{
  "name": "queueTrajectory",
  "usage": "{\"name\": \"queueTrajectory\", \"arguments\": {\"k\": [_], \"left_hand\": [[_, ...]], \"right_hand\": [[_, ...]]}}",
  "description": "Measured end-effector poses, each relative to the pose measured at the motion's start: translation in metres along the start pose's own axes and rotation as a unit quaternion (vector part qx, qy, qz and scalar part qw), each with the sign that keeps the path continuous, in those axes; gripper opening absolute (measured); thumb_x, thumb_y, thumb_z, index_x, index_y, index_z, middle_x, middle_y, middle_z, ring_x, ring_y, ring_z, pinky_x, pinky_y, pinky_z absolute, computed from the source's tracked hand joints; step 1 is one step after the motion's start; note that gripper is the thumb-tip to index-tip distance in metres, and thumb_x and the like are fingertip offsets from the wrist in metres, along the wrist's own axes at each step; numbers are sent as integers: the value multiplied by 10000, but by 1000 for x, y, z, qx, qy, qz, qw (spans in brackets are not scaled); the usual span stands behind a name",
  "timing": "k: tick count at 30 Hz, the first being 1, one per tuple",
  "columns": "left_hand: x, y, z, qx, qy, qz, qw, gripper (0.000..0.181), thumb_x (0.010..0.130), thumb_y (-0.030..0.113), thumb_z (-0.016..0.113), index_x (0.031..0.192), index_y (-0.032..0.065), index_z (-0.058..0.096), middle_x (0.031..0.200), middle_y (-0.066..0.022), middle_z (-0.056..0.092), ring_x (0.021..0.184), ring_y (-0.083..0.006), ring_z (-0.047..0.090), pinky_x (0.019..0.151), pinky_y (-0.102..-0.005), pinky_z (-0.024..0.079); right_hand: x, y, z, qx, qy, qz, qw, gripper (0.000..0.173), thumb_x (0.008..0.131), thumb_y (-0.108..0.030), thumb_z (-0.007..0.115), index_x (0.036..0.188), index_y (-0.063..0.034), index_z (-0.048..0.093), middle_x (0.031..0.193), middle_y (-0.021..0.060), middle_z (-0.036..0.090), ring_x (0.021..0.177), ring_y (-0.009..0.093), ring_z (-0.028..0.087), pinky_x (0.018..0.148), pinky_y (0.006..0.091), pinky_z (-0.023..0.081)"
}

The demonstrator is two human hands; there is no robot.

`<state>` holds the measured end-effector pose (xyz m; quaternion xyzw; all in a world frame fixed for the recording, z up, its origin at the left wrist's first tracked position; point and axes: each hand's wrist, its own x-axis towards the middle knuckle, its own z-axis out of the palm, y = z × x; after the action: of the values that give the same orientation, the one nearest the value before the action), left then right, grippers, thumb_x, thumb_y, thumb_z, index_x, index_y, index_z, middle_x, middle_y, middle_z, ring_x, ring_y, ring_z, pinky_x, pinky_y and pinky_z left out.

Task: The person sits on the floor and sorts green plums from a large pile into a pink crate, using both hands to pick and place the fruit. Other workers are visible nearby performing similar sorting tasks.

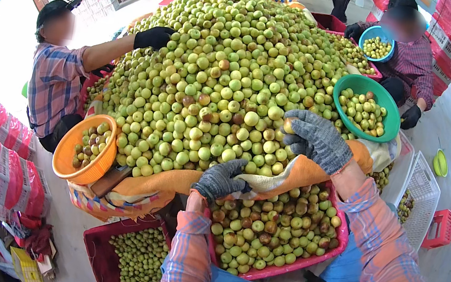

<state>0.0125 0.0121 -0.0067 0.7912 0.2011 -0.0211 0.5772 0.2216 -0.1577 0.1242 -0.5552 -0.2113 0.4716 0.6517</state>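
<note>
A large heap of green and brown-blushed jujubes [217, 78] rises in front of me. My right hand [319, 140], in a grey knit glove, holds a brownish jujube [289, 125] between thumb and fingers over the heap's near right side. Lower and to the left, my left hand [221, 180], gloved alike, is at the orange cloth [175, 181] along the heap's front edge; whether its fingers hold anything is hidden. Below both hands, a pink-lined crate [271, 275] holds many browner jujubes.
An orange basket [108, 147] sits at left, a green basin [395, 118] at right, both holding jujubes. A dark red crate [98, 249] with smaller fruit stands lower left. Co-workers sit left [56, 85] and far right [412, 64]. Red stools [440, 228] and a white crate [425, 193] stand right.
</note>
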Motion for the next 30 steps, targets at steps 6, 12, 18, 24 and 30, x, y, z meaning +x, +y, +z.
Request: {"name": "queueTrajectory", "arguments": {"k": [6, 12, 18, 24, 30], "left_hand": [[1, 4, 2, 0, 7, 4, 1000, 633, 804, 157, 752, 1351, -16, 485, 1230, -134, 633, 1097, -191, 616, 963, -329, 490], [7, -2, 3, 32, 27, 15, 999, 696, 752, 277, 786, 1351, 49, 514, 1217, -158, 646, 1108, -242, 636, 954, -347, 499], [-8, 8, -9, 58, 27, -46, 997, 708, 760, 299, 781, 1359, 42, 506, 1233, -161, 638, 1133, -253, 624, 973, -354, 491], [2, 10, 2, -83, -18, -49, 995, 676, 805, 213, 743, 1390, 26, 461, 1209, -153, 644, 1081, -201, 629, 926, -304, 510], [6, 5, 1, -86, -35, -60, 994, 654, 803, 66, 724, 1388, -24, 445, 1288, -152, 585, 1143, -196, 575, 982, -332, 483]], "right_hand": [[20, 22, -70, -305, 86, -60, 946, 220, 921, -300, 623, 981, -93, 583, 799, 40, 635, 609, 116, 603, 508, 305, 495], [63, 39, -152, -695, 108, -47, 709, 240, 889, -288, 591, 975, -65, 615, 981, 145, 666, 932, 345, 628, 815, 426, 502], [176, 14, -91, -591, 105, -380, 704, 322, 901, -278, 533, 1128, -66, 616, 1129, 175, 622, 1070, 355, 581, 921, 440, 470], [255, -6, -42, -570, 361, -179, 716, 533, 839, -475, 628, 1276, -172, 590, 1361, 191, 506, 1207, 395, 510, 1021, 484, 413], [250, 38, -18, -598, 240, -325, 692, 400, 916, -310, 553, 1290, -172, 584, 1379, 195, 493, 1254, 411, 461, 1062, 485, 379]]}}
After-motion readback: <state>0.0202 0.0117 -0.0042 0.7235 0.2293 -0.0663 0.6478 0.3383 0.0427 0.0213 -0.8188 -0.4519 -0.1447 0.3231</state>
